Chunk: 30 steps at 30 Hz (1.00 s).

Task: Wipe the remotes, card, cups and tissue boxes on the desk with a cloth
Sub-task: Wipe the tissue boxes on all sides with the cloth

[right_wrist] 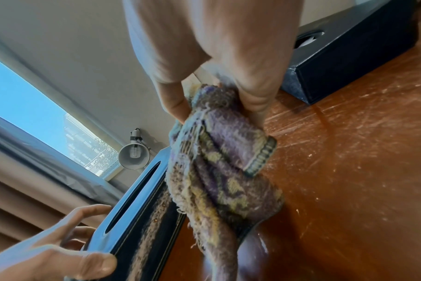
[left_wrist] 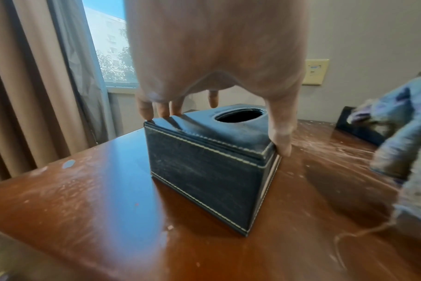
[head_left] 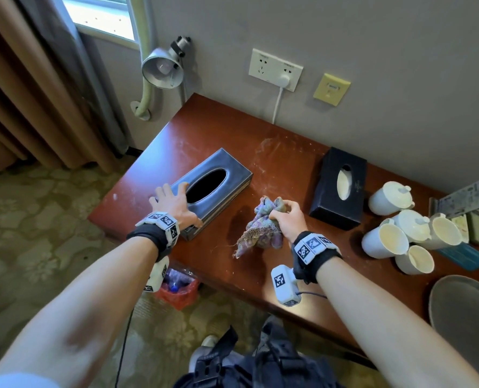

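A dark leather tissue box [head_left: 218, 175] [left_wrist: 209, 171] [right_wrist: 132, 209] lies at the left end of the desk [head_left: 274, 152]. My left hand [head_left: 174, 203] [left_wrist: 221, 131] [right_wrist: 67, 252] arches over its near end, fingers spread. The fingertips touch the top edge and the thumb lies against the right side. My right hand [head_left: 285, 217] [right_wrist: 216, 112] grips a crumpled purple cloth [head_left: 260, 231] [right_wrist: 224, 180] [left_wrist: 401, 133], which hangs to the desk just right of that box. A black cardboard tissue box [head_left: 336, 191] [right_wrist: 349, 66] stands further right. Several white cups [head_left: 383, 239] cluster at the right, beside a teal card [head_left: 464, 254].
The desk top is streaked with dust. A grey plate [head_left: 462, 312] lies at the near right corner, and leaflets [head_left: 462, 200] lean by the wall. A clamp lamp [head_left: 162, 68] hangs above the desk's far left. A red-lined bin [head_left: 179, 292] sits on the floor below.
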{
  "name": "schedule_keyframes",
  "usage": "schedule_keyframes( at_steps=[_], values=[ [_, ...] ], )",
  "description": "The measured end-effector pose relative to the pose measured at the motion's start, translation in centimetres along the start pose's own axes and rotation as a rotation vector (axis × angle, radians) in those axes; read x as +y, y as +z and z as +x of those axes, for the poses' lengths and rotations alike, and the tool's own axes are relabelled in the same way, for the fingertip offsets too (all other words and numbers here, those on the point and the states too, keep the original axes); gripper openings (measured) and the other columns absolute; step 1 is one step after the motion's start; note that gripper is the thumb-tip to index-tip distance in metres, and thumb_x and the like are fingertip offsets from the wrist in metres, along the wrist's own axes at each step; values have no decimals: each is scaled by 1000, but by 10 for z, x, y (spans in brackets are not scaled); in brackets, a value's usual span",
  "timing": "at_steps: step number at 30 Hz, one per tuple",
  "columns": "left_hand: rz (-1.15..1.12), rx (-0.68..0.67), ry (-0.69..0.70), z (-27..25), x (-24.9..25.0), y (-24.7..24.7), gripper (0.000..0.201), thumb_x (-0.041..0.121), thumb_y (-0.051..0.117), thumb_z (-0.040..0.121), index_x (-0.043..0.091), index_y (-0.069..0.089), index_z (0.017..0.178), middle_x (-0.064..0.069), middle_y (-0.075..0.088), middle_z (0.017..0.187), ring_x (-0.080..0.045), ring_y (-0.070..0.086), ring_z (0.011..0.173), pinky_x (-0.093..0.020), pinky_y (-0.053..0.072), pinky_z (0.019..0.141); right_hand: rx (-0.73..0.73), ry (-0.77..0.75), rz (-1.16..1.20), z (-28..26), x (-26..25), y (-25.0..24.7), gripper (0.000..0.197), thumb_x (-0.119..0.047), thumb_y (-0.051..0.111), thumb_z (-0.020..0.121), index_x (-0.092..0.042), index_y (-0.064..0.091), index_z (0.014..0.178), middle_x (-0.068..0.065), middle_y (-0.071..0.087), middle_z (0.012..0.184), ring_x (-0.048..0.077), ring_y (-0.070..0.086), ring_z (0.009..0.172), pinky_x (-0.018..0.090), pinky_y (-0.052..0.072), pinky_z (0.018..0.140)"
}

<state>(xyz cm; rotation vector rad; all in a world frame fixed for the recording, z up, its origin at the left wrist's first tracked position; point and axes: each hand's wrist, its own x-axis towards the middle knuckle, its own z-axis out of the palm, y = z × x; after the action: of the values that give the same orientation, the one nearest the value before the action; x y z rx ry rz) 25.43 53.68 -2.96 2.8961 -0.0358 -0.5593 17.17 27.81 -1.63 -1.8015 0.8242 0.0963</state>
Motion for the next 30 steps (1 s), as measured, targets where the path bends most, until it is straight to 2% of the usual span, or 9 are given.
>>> schedule_keyframes(
  at_steps=[2, 6, 11, 14, 17, 21, 25, 27, 30],
  values=[
    [30, -6, 39, -10, 5, 7, 109, 58, 83, 63, 30, 21, 148, -15, 30, 137, -34, 27, 129, -50, 30, 107, 30, -2, 12, -4, 2, -3, 37, -10, 66, 78, -19, 55, 112, 4, 65, 109, 22, 63, 99, 39, 50, 96],
    [63, -27, 112, -25, 16, 17, 106, 55, 81, 63, 31, 21, 147, -15, 30, 136, -34, 26, 128, -51, 30, 105, 58, -20, 23, -16, 10, -11, 31, -15, 66, 75, -21, 63, 106, 1, 68, 103, 22, 65, 97, 44, 52, 95],
    [91, -47, 159, -45, 31, 27, 111, 59, 82, 62, 34, 17, 149, -13, 28, 138, -33, 23, 132, -56, 30, 107, 83, -30, 27, -31, 28, -28, 31, -28, 61, 61, -25, 69, 91, -2, 72, 93, 23, 67, 92, 46, 54, 91],
    [87, -52, 178, -60, 43, 37, 112, 60, 82, 61, 36, 16, 148, -11, 28, 137, -32, 21, 132, -61, 29, 107, 78, -22, 22, -39, 42, -41, 30, -28, 61, 62, -27, 70, 90, -3, 73, 91, 23, 68, 91, 46, 54, 91],
    [89, -64, 207, -76, 57, 47, 112, 58, 82, 60, 36, 15, 148, -12, 27, 137, -32, 20, 131, -60, 29, 105, 104, -24, 38, -44, 55, -55, 32, -29, 60, 62, -25, 70, 92, -2, 72, 92, 24, 67, 93, 46, 53, 92],
    [102, -83, 259, -98, 81, 60, 113, 58, 82, 60, 36, 16, 149, -11, 27, 135, -32, 20, 129, -55, 31, 104, 162, -14, 107, -55, 70, -76, 37, -21, 66, 71, -21, 64, 108, 0, 69, 104, 23, 64, 100, 43, 50, 97],
    [144, -99, 312, -121, 107, 73, 114, 59, 82, 61, 37, 14, 149, -11, 26, 135, -33, 20, 128, -53, 33, 103, 210, 43, 196, -65, 91, -105, 30, -8, 68, 80, -15, 53, 106, 3, 61, 99, 26, 62, 99, 39, 49, 94],
    [169, -110, 335, -133, 120, 80, 114, 59, 81, 61, 37, 13, 150, -11, 25, 137, -34, 20, 130, -52, 32, 103, 208, 50, 213, -70, 101, -119, 29, -6, 67, 81, -12, 55, 106, 6, 62, 99, 27, 63, 99, 37, 49, 90],
    [209, -117, 353, -146, 137, 87, 113, 59, 81, 62, 39, 12, 149, -11, 24, 141, -35, 18, 133, -57, 27, 107, 220, 36, 221, -76, 112, -139, 29, -5, 67, 80, -12, 58, 108, 8, 65, 104, 27, 63, 100, 39, 50, 93]
  ],
)
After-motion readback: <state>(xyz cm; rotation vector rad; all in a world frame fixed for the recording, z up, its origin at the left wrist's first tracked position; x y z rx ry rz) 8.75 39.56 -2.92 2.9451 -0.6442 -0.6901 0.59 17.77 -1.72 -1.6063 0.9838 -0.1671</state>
